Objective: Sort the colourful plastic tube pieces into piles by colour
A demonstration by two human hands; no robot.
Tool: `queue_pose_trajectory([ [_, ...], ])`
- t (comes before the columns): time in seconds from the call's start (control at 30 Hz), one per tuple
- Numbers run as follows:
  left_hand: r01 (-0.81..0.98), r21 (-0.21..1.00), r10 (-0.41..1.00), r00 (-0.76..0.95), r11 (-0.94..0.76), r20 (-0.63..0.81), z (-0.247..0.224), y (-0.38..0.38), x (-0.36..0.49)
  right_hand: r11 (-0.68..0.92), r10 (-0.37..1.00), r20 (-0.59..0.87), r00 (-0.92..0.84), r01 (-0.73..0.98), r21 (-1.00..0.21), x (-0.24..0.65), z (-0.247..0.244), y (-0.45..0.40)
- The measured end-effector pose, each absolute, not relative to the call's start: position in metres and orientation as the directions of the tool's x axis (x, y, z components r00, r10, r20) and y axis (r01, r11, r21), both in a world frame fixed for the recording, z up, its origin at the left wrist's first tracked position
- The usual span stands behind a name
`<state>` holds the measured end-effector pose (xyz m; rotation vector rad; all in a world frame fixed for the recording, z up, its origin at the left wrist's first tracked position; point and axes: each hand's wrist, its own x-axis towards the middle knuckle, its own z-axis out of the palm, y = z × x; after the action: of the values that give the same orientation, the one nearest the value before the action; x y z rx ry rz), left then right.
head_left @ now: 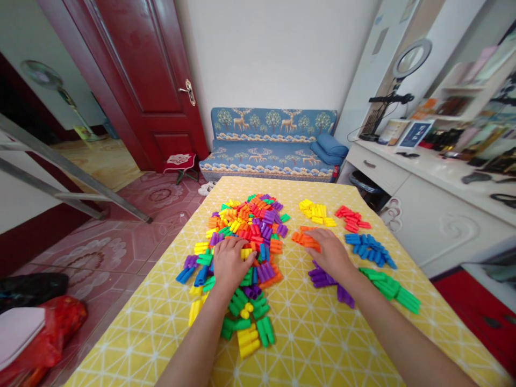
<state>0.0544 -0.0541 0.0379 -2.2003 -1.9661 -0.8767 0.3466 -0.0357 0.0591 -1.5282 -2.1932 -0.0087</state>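
A mixed heap of plastic building blocks [253,228], ribbed like joined tubes, lies on the left half of the table in yellow, orange, red, purple, green and blue. My left hand [230,263] rests on the heap's near side, thumb and forefinger closed around a yellow block [246,252]. To the right, my right hand [328,251] reaches over a small orange group [299,237], its fingers closed on an orange block at the edge. Beneath that wrist are purple blocks [320,277], partly covered by the hand.
Separate groups of yellow [316,211], red [351,217], blue [371,249] and green blocks [393,290] lie on the right of the yellow patterned tablecloth [298,344]. Beyond the table stands a blue sofa [270,150]. A white cabinet [435,215] is at the right.
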Motion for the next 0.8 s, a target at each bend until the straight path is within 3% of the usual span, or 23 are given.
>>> queue_pose_trajectory([
  [0.2, 0.931, 0.315, 0.891, 0.022, -0.183, 0.453, 0.038, -0.055, 0.055, 0.328, 0.906, 0.314, -0.284, 0.940, -0.096, 0.342, 0.061, 0.012],
  [0.43, 0.931, 0.311, 0.892, 0.032, -0.190, 0.450, 0.037, -0.054, 0.054, 0.321, 0.923, 0.247, -0.294, 0.944, -0.074, 0.334, 0.047, 0.019],
  [0.53, 0.931, 0.312, 0.891, 0.028, -0.188, 0.454, 0.037, -0.054, 0.054, 0.345, 0.897, 0.335, -0.288, 0.930, -0.125, 0.327, 0.045, 0.006],
  [0.63, 0.930, 0.318, 0.893, 0.024, -0.184, 0.449, 0.038, -0.054, 0.055, 0.472, 0.841, 0.415, -0.346, 0.844, -0.253, 0.307, 0.048, -0.021],
  [0.8, 0.933, 0.311, 0.895, 0.025, -0.181, 0.446, 0.039, -0.054, 0.055, 0.592, 0.804, 0.376, -0.460, 0.684, -0.427, 0.259, 0.044, -0.075],
])
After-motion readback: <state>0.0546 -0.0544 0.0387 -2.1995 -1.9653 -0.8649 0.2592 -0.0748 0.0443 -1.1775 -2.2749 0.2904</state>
